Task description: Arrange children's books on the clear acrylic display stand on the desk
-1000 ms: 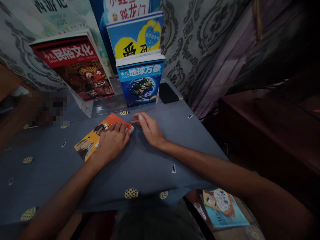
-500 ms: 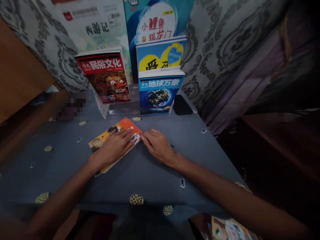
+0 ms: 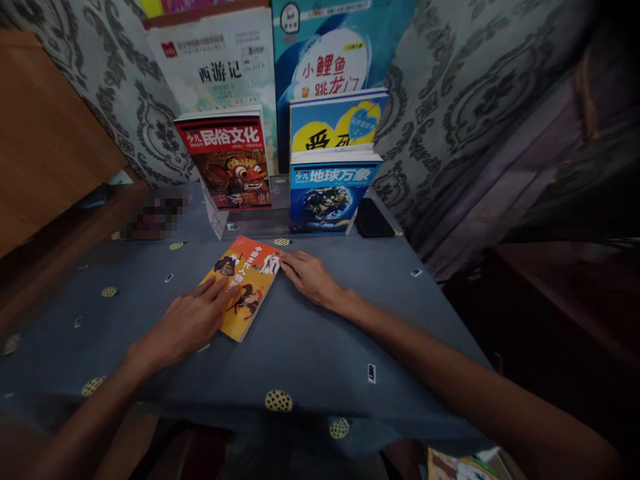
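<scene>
A small orange-and-yellow book point(image 3: 250, 267) lies closed at a slant on the table, its cover showing figures and Chinese characters. My left hand point(image 3: 193, 317) rests over its lower left part, fingers stretched out across the cover. At the book's right edge, my right hand point(image 3: 314, 279) has thumb and fingers together on the upper corner; the exact contact under the fingers is hidden.
Behind the book, a clear acrylic stand point(image 3: 217, 223) holds a red book point(image 3: 235, 167) and a blue book point(image 3: 327, 197). Larger books point(image 3: 225, 67) lean on the patterned wall. A black phone point(image 3: 375, 218) lies right of the stand, on the blue tablecloth point(image 3: 320, 353).
My left hand has slid down and left over the cover, uncovering more of it. The book has turned more upright in view. My right hand stays at its corner. The camera view has shifted.
</scene>
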Tool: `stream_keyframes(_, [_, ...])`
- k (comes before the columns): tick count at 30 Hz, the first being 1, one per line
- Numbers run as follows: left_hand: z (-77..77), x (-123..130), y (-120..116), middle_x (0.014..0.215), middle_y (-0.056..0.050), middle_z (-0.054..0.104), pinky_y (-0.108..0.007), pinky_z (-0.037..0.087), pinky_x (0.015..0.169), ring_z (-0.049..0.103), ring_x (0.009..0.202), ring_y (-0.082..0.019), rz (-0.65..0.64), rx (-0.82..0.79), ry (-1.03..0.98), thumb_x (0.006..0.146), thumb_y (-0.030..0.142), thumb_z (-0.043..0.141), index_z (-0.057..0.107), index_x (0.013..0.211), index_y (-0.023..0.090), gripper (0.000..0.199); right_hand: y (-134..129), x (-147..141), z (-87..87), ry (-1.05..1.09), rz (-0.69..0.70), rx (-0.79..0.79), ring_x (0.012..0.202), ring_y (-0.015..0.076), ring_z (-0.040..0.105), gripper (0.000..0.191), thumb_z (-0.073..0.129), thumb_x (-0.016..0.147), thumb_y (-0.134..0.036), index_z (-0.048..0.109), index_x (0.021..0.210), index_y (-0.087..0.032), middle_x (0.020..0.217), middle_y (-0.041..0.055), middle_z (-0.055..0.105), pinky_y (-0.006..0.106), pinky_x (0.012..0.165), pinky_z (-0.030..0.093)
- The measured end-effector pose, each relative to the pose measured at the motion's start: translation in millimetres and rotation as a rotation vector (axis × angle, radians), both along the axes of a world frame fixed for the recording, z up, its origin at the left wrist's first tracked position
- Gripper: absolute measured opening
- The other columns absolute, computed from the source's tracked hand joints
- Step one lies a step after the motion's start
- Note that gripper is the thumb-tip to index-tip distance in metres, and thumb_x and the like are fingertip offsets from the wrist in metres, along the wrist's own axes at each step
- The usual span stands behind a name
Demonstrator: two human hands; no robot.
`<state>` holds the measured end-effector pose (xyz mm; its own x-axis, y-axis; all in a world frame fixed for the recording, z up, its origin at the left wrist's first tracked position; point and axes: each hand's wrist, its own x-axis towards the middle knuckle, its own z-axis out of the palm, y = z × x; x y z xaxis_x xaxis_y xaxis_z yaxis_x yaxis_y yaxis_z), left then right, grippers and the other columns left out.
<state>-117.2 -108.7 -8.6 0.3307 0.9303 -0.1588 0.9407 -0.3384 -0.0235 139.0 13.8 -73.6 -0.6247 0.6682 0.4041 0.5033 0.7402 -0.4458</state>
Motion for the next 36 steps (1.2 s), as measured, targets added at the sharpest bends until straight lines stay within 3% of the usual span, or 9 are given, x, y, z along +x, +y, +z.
stream_keyframes(5, [9.8,3,-9,0.164,-0.008,0.029,-0.052,0.042,0.111,0.032,0.149,-0.033,-0.106,-0.11,0.014,0.093,0.036,0.05,0.03,0.156,0.029,0.067,23,-9,-1.8,0.064,0.081,-0.038,0.113,0.0235,0.063,0.027,0.041,0.103,-0.023,0.063,0.117,-0.017,0.119,0.0117,0.069,0.042,0.101,0.049])
stream_keyframes(8, [4.8,3,-11,0.162,-0.009,0.033,-0.052,0.039,0.113,0.032,0.148,-0.034,-0.121,-0.088,0.012,0.092,0.038,0.055,0.032,0.155,0.027,0.069,32,-8,-5.4,0.081,0.117,-0.063,0.122,0.0231,0.061,0.03,0.041,0.102,-0.022,0.062,0.124,-0.018,0.129,0.0106,0.067,0.044,0.106,0.046])
stream_keyframes(12, [-5.9,4,-10,0.159,-0.009,0.041,-0.05,0.043,0.111,0.039,0.145,-0.033,-0.092,0.015,-0.007,0.097,0.041,0.049,0.038,0.152,0.027,0.058,34,-7,-9.6,0.03,0.118,-0.061,0.133,0.0243,0.054,0.036,0.041,0.102,-0.024,0.058,0.133,-0.017,0.141,0.012,0.06,0.046,0.113,0.04])
stream_keyframes(18, [-7.9,2,-10,0.154,-0.01,0.047,-0.05,0.048,0.106,0.045,0.14,-0.033,-0.134,0.05,0.003,0.101,0.046,0.043,0.044,0.149,0.026,0.052,11,-9,-7.5,-0.028,0.058,-0.021,0.144,0.0296,0.04,0.038,0.044,0.102,-0.027,0.06,0.133,-0.014,0.145,0.0128,0.057,0.054,0.117,0.032])
stream_keyframes(28, [-7.4,-2,-11,0.151,-0.01,0.051,-0.044,0.053,0.099,0.052,0.135,-0.03,-0.172,0.083,-0.013,0.103,0.049,0.033,0.05,0.144,0.027,0.049,-44,-9,-1.1,0.143,0.211,-0.099,0.136,0.0247,0.051,0.036,0.039,0.104,-0.03,0.066,0.126,-0.019,0.128,0.0076,0.07,0.051,0.111,0.043])
stream_keyframes(36, [-10.0,-10,-10,0.151,-0.009,0.051,-0.044,0.048,0.105,0.047,0.139,-0.028,-0.179,0.058,-0.067,0.104,0.051,0.027,0.049,0.145,0.028,0.051,-62,-10,6.6,0.201,0.303,-0.141,0.131,0.0212,0.056,0.033,0.041,0.104,-0.029,0.066,0.123,-0.021,0.128,0.0077,0.07,0.049,0.109,0.046])
